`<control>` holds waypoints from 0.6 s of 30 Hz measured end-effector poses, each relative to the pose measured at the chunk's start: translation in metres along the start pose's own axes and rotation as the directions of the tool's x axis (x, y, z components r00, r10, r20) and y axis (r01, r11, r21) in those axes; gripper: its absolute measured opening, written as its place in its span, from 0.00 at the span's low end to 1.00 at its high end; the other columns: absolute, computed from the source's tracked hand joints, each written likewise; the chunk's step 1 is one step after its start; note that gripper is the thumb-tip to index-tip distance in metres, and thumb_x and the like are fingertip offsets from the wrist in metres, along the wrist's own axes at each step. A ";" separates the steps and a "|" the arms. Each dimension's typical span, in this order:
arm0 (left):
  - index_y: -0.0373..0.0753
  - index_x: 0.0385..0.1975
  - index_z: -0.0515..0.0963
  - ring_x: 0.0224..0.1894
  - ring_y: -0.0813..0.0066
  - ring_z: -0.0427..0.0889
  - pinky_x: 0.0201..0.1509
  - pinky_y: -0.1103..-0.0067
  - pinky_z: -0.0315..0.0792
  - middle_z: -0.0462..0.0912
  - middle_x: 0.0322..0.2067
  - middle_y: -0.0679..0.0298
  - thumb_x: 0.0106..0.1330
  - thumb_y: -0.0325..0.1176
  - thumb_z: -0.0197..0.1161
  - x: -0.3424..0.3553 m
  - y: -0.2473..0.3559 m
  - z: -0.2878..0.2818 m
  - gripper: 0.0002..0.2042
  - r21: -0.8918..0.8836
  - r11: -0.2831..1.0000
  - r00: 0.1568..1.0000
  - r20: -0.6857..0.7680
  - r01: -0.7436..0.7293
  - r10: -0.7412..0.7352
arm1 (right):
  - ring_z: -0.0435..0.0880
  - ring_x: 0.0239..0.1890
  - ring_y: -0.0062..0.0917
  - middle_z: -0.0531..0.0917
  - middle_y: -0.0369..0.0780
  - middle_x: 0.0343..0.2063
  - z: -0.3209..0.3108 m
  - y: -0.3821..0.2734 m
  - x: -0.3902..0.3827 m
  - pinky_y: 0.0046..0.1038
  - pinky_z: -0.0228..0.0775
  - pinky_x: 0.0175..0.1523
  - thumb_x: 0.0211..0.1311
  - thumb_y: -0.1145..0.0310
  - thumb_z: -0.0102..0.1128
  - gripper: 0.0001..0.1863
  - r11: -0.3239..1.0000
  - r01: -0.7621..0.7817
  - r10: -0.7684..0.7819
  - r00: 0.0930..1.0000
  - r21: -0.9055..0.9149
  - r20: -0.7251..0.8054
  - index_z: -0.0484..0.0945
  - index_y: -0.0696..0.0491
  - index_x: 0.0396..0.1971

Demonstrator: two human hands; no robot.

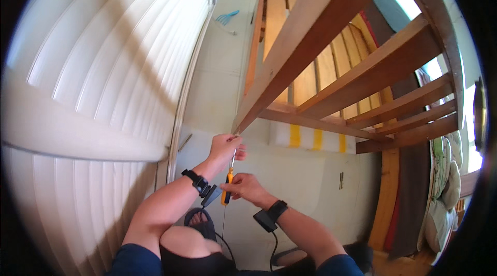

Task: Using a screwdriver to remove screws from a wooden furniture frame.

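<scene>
My right hand (pixel 249 189) grips the yellow-and-black handle of a screwdriver (pixel 228 187), thumb and fingers closed on it. The metal shaft runs up from the handle toward the near lower end of a wooden post (pixel 290 61). Beside that end my left hand (pixel 225 150) is closed, its fingers curled around the spot where the shaft's tip meets the wood. What those fingers pinch is hidden. The post belongs to a slatted brown wooden frame (pixel 373 71), which leans across the upper right.
White louvred doors (pixel 103 58) stand along the left. A white block with yellow bands (pixel 305 137) lies under the frame. Small metal pieces (pixel 341 180) rest on the tiled floor, with a blue rake-like tool (pixel 227 17) farther off. Cushions (pixel 440 224) are at the right.
</scene>
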State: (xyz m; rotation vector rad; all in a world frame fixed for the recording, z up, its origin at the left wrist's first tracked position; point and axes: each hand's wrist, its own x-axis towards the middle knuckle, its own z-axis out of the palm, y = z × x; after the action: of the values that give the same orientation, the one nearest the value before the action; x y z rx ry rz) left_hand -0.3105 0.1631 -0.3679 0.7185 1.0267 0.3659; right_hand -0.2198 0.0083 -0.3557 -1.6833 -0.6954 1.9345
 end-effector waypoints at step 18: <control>0.30 0.42 0.78 0.28 0.63 0.87 0.32 0.68 0.88 0.84 0.32 0.55 0.77 0.34 0.62 -0.014 -0.033 -0.012 0.11 0.127 0.990 0.996 -0.061 -0.057 0.065 | 0.86 0.33 0.23 0.85 0.37 0.33 0.023 0.020 0.006 0.30 0.84 0.38 0.63 0.45 0.73 0.26 0.998 0.037 -0.038 0.999 0.043 0.010 0.81 0.56 0.39</control>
State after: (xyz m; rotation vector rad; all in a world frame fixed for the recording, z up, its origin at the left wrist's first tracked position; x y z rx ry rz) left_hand -0.3290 0.1360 -0.3854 0.8563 1.0981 0.3822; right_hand -0.2437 -0.0050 -0.3706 -1.6244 -0.6799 1.9202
